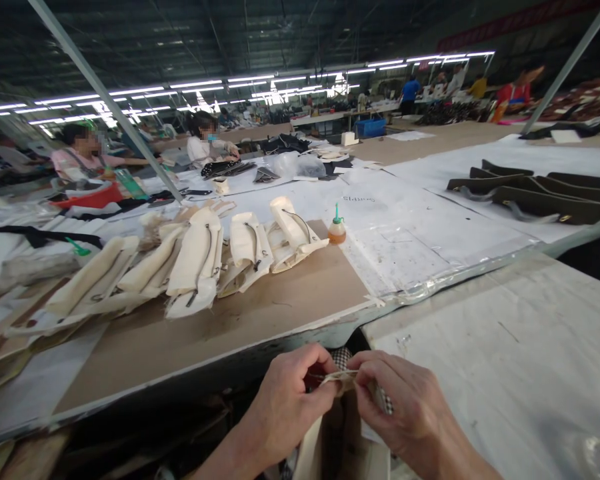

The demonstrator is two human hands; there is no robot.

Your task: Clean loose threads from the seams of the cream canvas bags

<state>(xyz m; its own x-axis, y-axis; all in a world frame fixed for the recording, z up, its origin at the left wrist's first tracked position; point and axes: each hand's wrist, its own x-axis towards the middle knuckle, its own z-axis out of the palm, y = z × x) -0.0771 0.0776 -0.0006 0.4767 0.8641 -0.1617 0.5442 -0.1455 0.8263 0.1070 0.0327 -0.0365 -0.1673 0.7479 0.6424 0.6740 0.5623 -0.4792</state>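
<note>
Near the bottom middle, my left hand (293, 400) pinches the edge of a cream fabric piece (344, 377) between thumb and fingers. Close beside it, my right hand (405, 400) grips the same edge, its fingertips pressed together. More of the cream fabric hangs below my hands, before the table's front edge. A black-and-white checked cloth (341, 358) shows behind my fingers. On the table ahead lie several cream fabric pieces with dark zippers (195, 260), side by side in a row.
A small bottle with a green nozzle (337, 230) and amber liquid stands right of the row. Dark olive pieces (540, 190) lie at the far right. A pale covered surface (505, 353) adjoins on the right. Two people sit across the table; a slanted post (105, 93) rises at left.
</note>
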